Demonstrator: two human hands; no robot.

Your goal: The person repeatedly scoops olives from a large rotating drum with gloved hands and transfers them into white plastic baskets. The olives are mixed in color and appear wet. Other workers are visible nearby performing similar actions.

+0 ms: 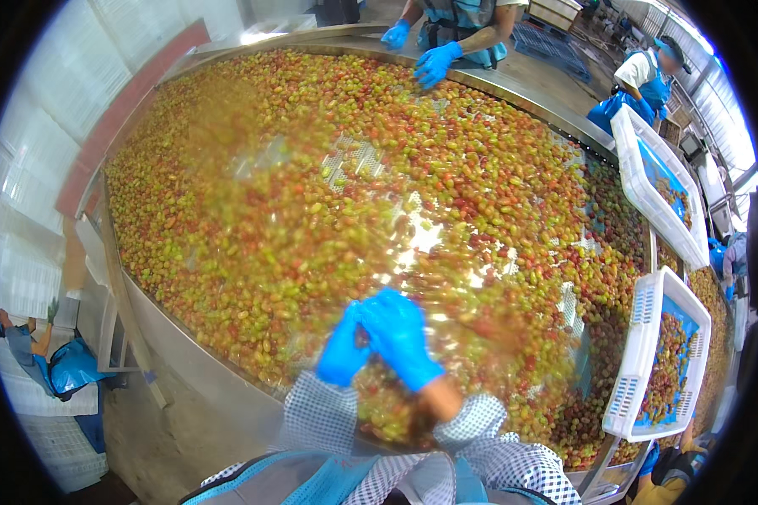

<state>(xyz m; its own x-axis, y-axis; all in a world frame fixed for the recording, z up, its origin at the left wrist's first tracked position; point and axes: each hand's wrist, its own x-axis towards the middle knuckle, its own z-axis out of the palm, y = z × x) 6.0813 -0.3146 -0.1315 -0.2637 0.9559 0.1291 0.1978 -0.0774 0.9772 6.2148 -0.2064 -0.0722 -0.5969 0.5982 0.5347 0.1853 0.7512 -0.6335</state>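
Observation:
Small red and green grape-like fruits [240, 278] cover a wide metal sorting table with a perforated surface [352, 158]. My left hand [344, 347], in a blue glove, is over the near edge of the fruit, its fingers against my other hand. My right hand [401, 334], also gloved in blue, reaches across in front of it with fingers together. Both hands are blurred, and the fruit around them is smeared by motion. Whether either hand holds any fruit cannot be made out.
Across the table, a co-worker's blue-gloved hands [439, 63] are at the far rim. Two white plastic crates, one farther [625, 158] and one nearer [625, 379], stand at the right with blue liners and fruit. A wooden beam [123, 309] runs along the left rim. Other people work around.

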